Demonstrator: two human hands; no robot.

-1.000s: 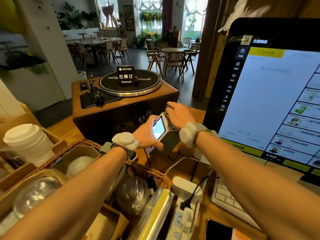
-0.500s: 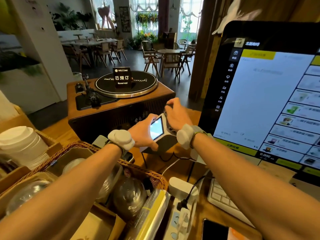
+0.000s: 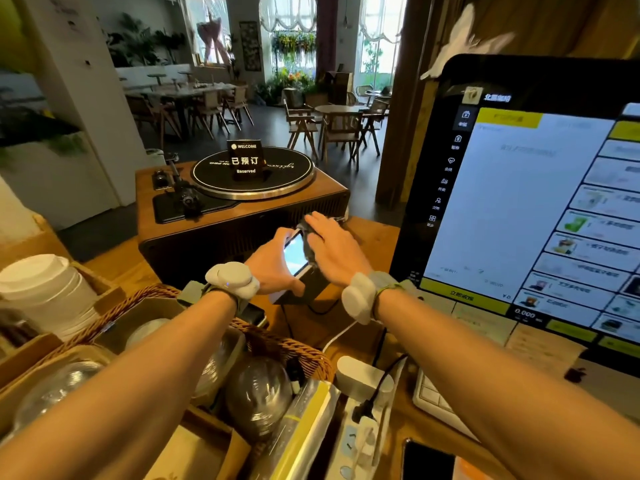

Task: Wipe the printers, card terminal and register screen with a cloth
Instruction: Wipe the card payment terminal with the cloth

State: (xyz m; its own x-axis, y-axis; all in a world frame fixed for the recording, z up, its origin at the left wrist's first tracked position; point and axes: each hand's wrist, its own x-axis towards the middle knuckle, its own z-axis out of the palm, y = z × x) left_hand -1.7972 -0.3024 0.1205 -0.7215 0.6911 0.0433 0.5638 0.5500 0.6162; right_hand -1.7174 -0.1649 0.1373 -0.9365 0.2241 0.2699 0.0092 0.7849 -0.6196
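Two hands meet at the card terminal (image 3: pixel 294 255) in the middle of the frame, in front of the wooden turntable (image 3: pixel 242 216). Since a second ago the right hand (image 3: pixel 335 249) has flattened and slid across the lit display. Its straight fingers press a grey cloth (image 3: pixel 307 244) onto it. The left hand (image 3: pixel 273 266) curls round the terminal's left edge, gripping it. The register screen (image 3: pixel 526 202) fills the right of the frame.

Left hand (image 3: pixel 272 263) grips the card terminal (image 3: pixel 294 255); right hand (image 3: pixel 334 249) presses a cloth (image 3: pixel 307 241) onto it.
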